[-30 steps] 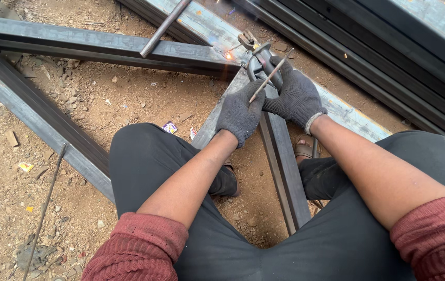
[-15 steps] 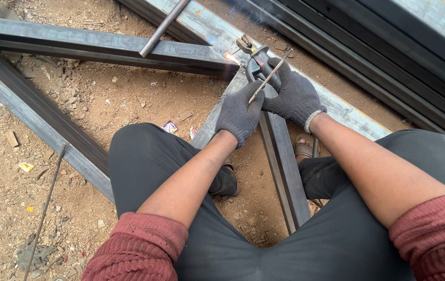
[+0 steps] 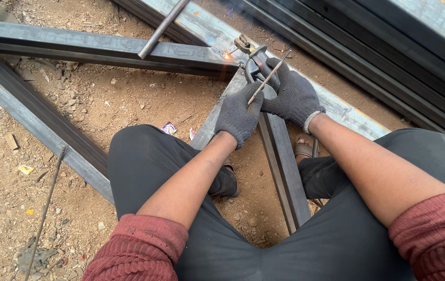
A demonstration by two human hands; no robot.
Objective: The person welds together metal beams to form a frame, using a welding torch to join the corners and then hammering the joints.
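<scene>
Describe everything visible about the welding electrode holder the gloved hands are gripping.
The electrode holder is a dark clamp with a brassy metal jaw end at its far tip. The right hand in a grey knit glove wraps its handle; the left hand braces beside it. A thin spare rod lies slanted across the fingers. The tip points at the joint of two steel tubes, where a bright orange spark glows.

The orange welding glow (image 3: pixel 226 55) at the bar joint looks slightly brighter than a moment ago.
</scene>
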